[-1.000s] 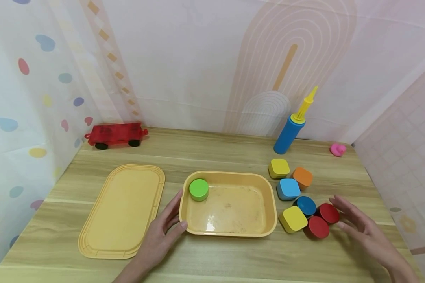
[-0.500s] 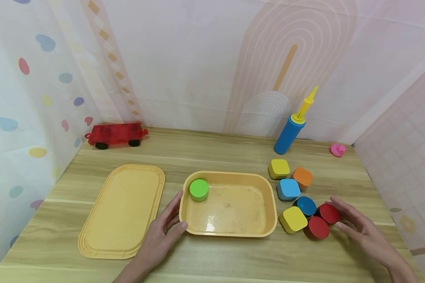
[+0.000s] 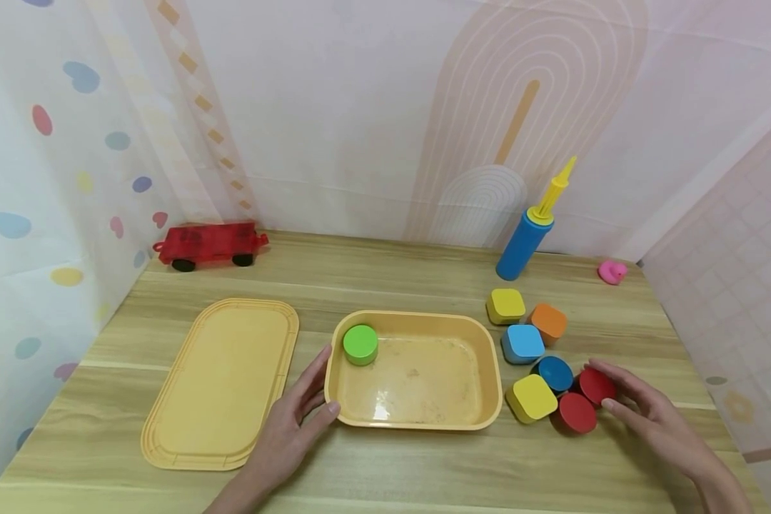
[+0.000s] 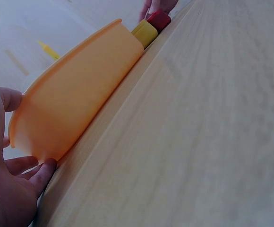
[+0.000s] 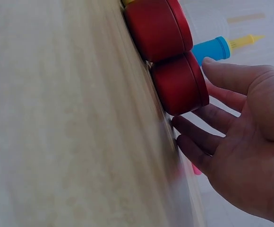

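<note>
My left hand [image 3: 295, 417] holds the left end of a yellow-orange plastic tub [image 3: 417, 421], its thumb near the front corner and its fingers along the side. A round green block [image 3: 360, 344] lies inside, in the far left corner. To the tub's right, my right hand [image 3: 649, 417] is spread around the right side of a round red block [image 3: 595, 386], thumb and fingers apart; in the right wrist view its fingertips come right up to this block [image 5: 180, 84]. Another round red block [image 3: 577, 413] touches it. Beside them are a round dark blue block [image 3: 554, 373] and a yellow square block [image 3: 532, 398].
Light blue [image 3: 523, 343], orange [image 3: 548, 323] and yellow [image 3: 505, 306] square blocks stand behind. The tub's flat lid [image 3: 225, 385] lies at left. Along the back are a red toy wagon [image 3: 208, 244], a blue hand pump [image 3: 524, 243] and a pink rubber duck [image 3: 612, 271].
My right hand has moved slightly left, its fingers coming closer around the right-hand red block. The left hand, the tub and the blocks have stayed where they were.
</note>
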A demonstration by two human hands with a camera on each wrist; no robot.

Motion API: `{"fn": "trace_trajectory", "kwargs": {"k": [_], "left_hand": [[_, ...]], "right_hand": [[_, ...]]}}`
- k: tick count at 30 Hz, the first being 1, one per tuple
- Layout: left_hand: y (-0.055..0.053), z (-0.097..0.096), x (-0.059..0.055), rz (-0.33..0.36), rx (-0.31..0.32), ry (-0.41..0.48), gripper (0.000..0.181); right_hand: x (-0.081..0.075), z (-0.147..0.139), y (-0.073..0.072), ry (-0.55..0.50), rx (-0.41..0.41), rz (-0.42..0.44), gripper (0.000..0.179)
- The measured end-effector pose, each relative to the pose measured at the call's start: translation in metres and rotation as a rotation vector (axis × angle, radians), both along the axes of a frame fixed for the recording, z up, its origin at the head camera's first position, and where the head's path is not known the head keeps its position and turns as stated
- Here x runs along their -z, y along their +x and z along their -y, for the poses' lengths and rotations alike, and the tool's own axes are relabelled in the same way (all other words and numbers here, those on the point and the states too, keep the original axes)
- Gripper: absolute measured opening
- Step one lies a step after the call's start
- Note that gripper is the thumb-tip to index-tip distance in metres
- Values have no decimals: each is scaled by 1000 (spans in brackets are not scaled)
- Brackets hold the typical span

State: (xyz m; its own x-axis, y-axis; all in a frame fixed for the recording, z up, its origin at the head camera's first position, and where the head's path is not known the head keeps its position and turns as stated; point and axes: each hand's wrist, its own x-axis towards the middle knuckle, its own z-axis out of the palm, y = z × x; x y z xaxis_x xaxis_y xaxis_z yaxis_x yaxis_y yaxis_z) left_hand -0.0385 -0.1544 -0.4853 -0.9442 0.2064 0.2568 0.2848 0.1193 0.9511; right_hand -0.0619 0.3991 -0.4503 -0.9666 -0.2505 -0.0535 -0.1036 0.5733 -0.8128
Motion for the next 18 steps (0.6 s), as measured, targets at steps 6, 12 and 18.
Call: {"fn": "trace_trajectory", "kwargs": {"k": [6, 12, 18], "left_hand": [[0, 0, 1, 0, 3, 4, 76], [0, 0, 1, 5, -2, 2, 76], [0, 0, 2, 4, -3, 6, 76]], "right_hand": [[0, -1, 0, -9, -37, -19, 56], [2, -1, 1, 2, -29, -66, 58], [4, -1, 1, 37, 56, -81, 58]]}}
